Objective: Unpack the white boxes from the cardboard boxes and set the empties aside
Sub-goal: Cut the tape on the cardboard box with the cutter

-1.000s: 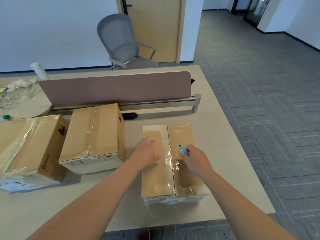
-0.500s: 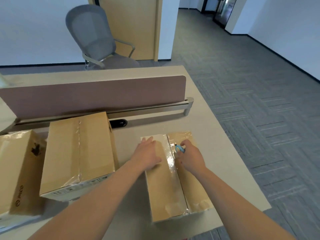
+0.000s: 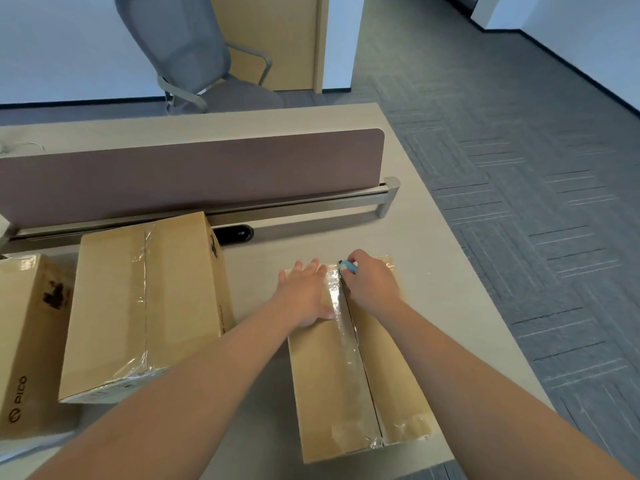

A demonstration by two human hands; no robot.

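Note:
A taped cardboard box (image 3: 332, 382) lies lengthwise in front of me on the desk, with clear tape along its centre seam. My left hand (image 3: 304, 292) rests flat on the far left part of its lid, fingers spread. My right hand (image 3: 372, 285) is closed around a small blue cutter (image 3: 348, 266), whose tip sits at the far end of the taped seam. Two more sealed cardboard boxes stand to the left: a middle one (image 3: 145, 303) and one at the left edge (image 3: 27, 344). No white boxes are visible.
A brown divider panel (image 3: 190, 171) on a metal rail crosses the desk behind the boxes. A black device (image 3: 233, 233) lies by the rail. A grey office chair (image 3: 194, 60) stands beyond the desk. The desk's right edge (image 3: 460, 268) drops to grey carpet.
My right hand with the cutter has moved from mid-lid to the far end of the seam. My left hand stayed on the lid. My head shifted, so the view now looks more steeply down.

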